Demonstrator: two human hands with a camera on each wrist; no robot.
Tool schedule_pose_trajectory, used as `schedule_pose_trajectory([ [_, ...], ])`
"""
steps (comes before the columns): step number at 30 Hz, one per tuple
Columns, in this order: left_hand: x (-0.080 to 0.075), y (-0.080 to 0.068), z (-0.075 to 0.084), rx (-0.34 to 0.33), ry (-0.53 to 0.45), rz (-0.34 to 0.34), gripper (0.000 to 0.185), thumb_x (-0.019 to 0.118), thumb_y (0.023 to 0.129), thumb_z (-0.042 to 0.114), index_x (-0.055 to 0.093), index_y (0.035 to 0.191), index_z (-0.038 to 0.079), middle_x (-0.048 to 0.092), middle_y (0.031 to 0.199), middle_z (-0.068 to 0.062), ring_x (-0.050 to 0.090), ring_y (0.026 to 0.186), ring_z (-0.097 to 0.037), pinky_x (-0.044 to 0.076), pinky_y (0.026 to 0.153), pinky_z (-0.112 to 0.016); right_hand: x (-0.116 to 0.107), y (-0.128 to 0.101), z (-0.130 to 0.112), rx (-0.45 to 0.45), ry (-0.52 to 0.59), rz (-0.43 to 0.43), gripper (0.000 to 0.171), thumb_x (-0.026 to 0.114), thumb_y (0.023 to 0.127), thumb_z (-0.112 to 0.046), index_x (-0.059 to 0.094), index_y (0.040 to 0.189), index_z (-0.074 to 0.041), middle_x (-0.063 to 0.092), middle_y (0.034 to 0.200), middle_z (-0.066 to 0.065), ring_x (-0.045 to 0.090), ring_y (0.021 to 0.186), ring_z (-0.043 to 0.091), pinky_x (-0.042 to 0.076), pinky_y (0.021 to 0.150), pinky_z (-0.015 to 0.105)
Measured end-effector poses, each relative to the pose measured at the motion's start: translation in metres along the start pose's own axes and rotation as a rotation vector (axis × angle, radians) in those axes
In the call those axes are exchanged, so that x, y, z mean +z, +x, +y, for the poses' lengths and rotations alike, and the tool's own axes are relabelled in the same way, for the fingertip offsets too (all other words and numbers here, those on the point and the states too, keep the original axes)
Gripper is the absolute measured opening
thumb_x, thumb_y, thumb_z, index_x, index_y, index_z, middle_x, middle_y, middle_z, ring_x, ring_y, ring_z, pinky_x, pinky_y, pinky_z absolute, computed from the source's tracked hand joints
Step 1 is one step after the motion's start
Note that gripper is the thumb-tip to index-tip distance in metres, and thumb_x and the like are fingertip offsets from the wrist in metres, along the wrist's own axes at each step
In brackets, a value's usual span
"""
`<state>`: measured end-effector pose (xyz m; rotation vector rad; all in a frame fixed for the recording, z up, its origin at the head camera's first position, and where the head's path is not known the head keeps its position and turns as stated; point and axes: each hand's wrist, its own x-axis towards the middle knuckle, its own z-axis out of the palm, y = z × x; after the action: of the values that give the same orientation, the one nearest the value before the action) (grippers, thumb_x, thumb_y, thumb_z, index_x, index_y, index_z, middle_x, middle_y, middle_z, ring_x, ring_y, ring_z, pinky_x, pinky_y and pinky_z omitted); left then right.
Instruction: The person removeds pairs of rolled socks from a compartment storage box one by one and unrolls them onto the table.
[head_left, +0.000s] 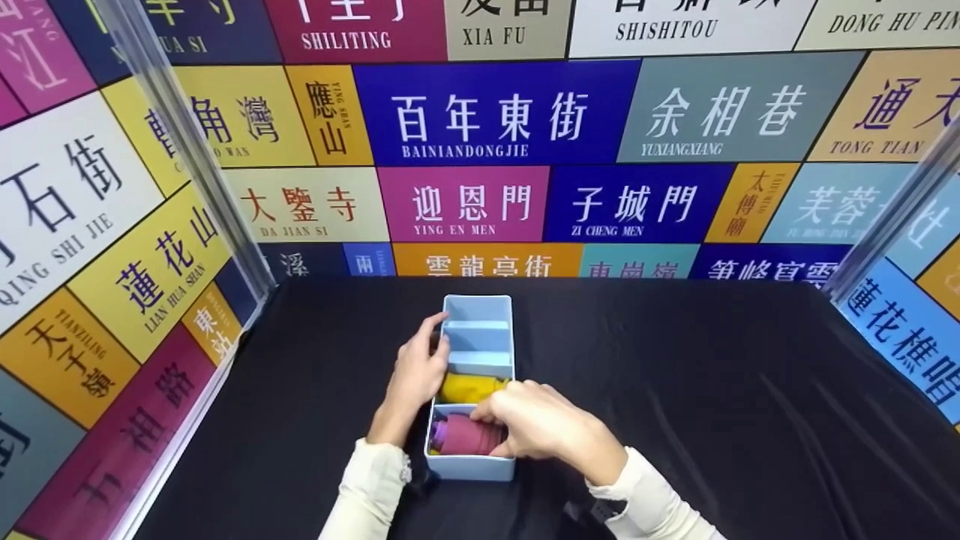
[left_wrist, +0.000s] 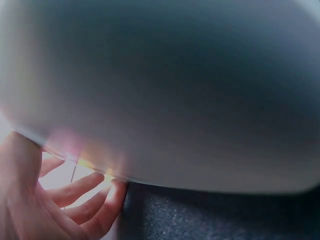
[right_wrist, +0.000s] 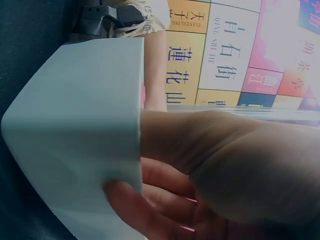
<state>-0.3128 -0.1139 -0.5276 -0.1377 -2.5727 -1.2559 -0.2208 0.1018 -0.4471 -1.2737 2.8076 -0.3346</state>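
Head view, box: a pale blue divided box stands lengthwise on the black-draped worktop, well away from the worktop's edges and from the printed sign walls.
Head view, contents: a yellow rolled cloth fills the second compartment from the person; a maroon rolled cloth lies in the nearest one; the two far compartments look bare.
Head view, left hand: the left hand lies flat against the box's left wall, fingers fairly straight and reaching toward the rim; its grip is released, pressing rather than clasping.
Head view, right hand: the right hand curls over the right rim into the nearest compartment, fingertips on the maroon rolled cloth; its grip looks closed on that cloth.
Left wrist view: the box wall fills the picture as a blur; straight fingers spread beside its lower edge.
Right wrist view: the box's corner stands close, with the right hand's fingers partly behind its wall; what they hold is hidden here.
Risk: I judge that the light box could slide or tip if the right hand pulls upward while the left merely presses; the cloth could also unroll and snag on the divider.
Room: open black cloth lies on every side, widest to the right.
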Motion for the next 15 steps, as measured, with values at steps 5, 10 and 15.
schedule_pose_trajectory([
  [5,-0.0002,-0.0007,-0.0007,0.009,0.0,0.005,0.044,0.062,0.108,0.025,0.061,0.152,0.029,0.075,0.113,-0.006,0.068,0.105,-0.031,0.055,0.098,-0.054,0.0018,0.0019,-0.0024,0.017,-0.038,-0.002,0.023,0.095,0.078,-0.032,0.073,0.084,-0.027,0.057,0.068,-0.013,0.052,0.059,0.012,0.039,0.05,0.032],
  [10,-0.0011,-0.0011,-0.0001,0.019,-0.004,0.009,0.044,0.062,0.108,0.023,0.061,0.152,0.028,0.075,0.109,-0.005,0.069,0.102,-0.03,0.056,0.097,-0.054,0.0013,0.0021,-0.0017,0.028,-0.041,-0.076,0.032,0.093,0.083,-0.033,0.069,0.102,-0.023,0.067,0.086,-0.008,0.064,0.071,0.016,0.05,0.06,0.036],
  [15,-0.0013,-0.0008,0.0015,0.014,-0.006,-0.001,0.044,0.062,0.109,0.023,0.061,0.152,0.03,0.074,0.108,-0.006,0.068,0.1,-0.029,0.056,0.095,-0.052,0.0028,0.0014,0.0028,0.009,-0.023,-0.087,0.032,0.09,0.086,-0.035,0.069,0.108,-0.024,0.068,0.088,-0.008,0.063,0.074,0.014,0.05,0.062,0.036],
])
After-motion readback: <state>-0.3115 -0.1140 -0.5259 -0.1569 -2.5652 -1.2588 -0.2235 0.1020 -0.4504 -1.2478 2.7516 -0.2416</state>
